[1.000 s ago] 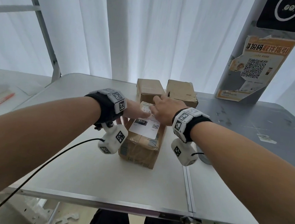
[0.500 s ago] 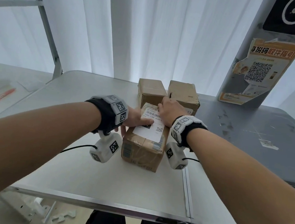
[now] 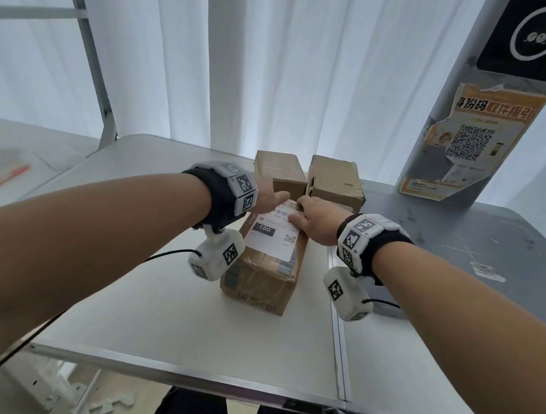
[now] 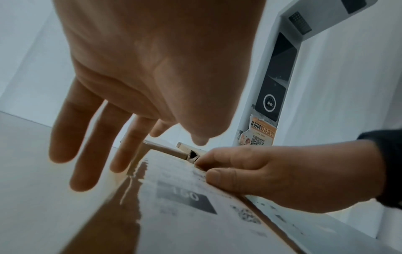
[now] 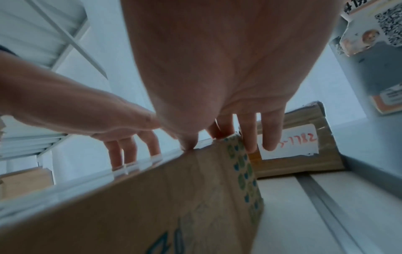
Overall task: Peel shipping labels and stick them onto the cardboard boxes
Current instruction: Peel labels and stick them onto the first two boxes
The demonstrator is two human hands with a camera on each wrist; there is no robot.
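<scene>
Label (image 3: 273, 232) lies on box (image 3: 262, 273) under both hands' fingers.

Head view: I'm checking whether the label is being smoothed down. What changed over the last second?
The left hand slid from the label's middle toward the far end of the front box, uncovering the "150" print on the shipping label. The right hand shifted only slightly at the far right corner, fingers down on the label. The box, the label and the two back boxes stayed put.
</scene>
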